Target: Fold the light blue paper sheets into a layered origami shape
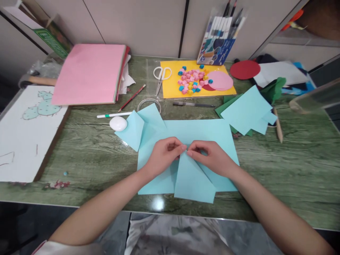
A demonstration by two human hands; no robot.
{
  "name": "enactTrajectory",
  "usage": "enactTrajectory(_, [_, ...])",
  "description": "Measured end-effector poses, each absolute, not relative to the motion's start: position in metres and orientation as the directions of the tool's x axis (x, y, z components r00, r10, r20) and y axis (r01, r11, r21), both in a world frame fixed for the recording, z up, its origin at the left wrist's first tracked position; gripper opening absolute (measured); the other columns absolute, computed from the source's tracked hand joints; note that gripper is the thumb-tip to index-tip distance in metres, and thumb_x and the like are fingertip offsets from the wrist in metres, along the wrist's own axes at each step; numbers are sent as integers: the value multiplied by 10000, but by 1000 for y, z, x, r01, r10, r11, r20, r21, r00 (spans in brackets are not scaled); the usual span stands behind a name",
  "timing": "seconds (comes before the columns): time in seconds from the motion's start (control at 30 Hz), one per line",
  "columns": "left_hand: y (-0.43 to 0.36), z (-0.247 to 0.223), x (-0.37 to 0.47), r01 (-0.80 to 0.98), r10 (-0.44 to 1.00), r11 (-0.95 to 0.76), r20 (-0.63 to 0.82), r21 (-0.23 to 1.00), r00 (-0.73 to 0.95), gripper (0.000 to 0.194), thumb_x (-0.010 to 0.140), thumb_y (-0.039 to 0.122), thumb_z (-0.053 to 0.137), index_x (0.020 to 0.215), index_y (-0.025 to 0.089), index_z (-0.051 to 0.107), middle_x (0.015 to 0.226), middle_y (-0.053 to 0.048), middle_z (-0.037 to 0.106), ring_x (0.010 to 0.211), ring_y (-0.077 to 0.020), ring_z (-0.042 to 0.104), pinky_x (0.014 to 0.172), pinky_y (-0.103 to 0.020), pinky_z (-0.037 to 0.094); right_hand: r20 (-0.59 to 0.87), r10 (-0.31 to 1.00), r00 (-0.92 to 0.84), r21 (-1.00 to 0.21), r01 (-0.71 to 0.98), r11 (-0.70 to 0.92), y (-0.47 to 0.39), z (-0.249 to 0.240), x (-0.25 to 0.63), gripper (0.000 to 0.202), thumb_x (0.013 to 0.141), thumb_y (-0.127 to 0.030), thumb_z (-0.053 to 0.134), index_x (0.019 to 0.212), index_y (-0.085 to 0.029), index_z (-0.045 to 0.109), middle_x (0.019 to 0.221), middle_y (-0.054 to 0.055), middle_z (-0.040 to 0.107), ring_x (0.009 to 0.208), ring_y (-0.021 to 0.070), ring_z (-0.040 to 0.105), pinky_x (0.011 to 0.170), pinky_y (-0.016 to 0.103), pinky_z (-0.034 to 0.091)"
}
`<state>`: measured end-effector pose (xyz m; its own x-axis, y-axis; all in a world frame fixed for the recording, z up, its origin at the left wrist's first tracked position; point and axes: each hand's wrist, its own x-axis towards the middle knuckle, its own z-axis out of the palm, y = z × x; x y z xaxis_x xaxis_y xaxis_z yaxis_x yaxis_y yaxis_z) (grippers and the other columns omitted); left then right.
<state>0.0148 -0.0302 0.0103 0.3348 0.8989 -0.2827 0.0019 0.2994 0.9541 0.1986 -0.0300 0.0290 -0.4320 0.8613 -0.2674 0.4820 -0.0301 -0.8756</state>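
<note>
Both my hands meet at the top corner of a small light-blue paper piece (195, 182), its lower edge lying toward me. My left hand (168, 153) pinches that corner between thumb and forefinger. From the other side, my right hand (212, 156) is closed on the same corner, its fingertips almost touching the left ones. Beneath lies a large light-blue sheet (156, 182) flat on the table. A folded light-blue paper piece (134, 131) rests at its upper left, touching a white egg-shaped object (118, 123).
Scissors (160, 78) and a yellow sheet (170, 90) with small coloured paper balls (191, 79) lie behind. Light-blue sheets (245, 109) are stacked at right. A tape roll (149, 102), a red pencil (132, 98), a black pen (193, 105) and a cactus drawing (44, 106) surround the work.
</note>
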Motion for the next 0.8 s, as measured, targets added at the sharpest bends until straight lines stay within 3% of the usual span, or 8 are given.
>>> enactTrajectory(0.43, [-23,10,4,-143,952,286,-264,948,154,262,781,308,651,598,169,524,509,61,476,480,-72,452,465,-185,359,-291,822,-490,-882,469,-32,-31,32,207,191,861,-318,557,711,-201,577,687,-36,567,661,121,476,614,255,346])
enactTrajectory(0.8, [-15,15,-7,-182,981,188,-194,965,-12,208,847,277,571,683,208,464,478,96,416,410,-64,436,399,-166,326,-308,755,-579,-868,496,26,-26,50,245,178,850,-326,603,718,-209,586,701,-31,579,690,127,501,648,251,381])
